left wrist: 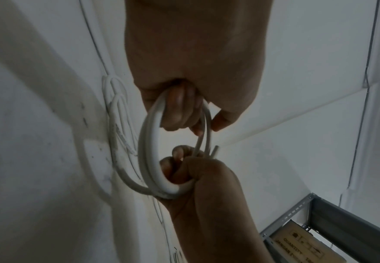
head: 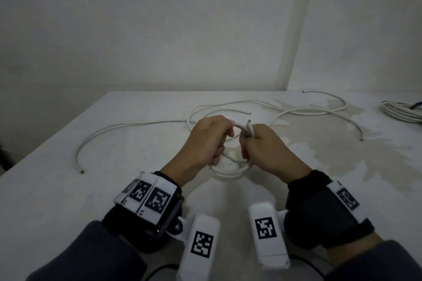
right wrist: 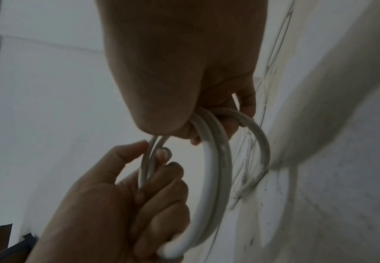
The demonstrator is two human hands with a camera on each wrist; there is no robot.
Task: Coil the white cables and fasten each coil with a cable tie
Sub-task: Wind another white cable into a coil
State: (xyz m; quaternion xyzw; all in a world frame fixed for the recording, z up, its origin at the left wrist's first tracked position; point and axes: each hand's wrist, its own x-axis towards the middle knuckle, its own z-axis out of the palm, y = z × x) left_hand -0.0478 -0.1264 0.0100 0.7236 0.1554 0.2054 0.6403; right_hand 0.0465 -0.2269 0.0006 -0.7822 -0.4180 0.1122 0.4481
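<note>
A small coil of white cable [head: 230, 172] is held just above the white table [head: 68, 189], near its middle. My left hand [head: 210, 139] grips the coil's left side, fingers curled through the loops. My right hand [head: 258, 143] grips the right side, and two cut cable ends [head: 249, 124] stick up from its fist. In the left wrist view the left hand [left wrist: 177, 110] hooks the coil [left wrist: 149, 151] from above and the right hand [left wrist: 202, 178] clamps it from below. The right wrist view shows the right hand [right wrist: 218, 124] round the coil [right wrist: 211, 178], while the left hand [right wrist: 139, 178] pinches thinner strands.
Loose white cables lie on the table: one long curve [head: 127, 125] to the left, others looping [head: 319, 110] behind and to the right. A finished-looking bundle [head: 402, 113] sits at the far right edge. Walls close the back and right. A metal shelf [left wrist: 341, 222] stands nearby.
</note>
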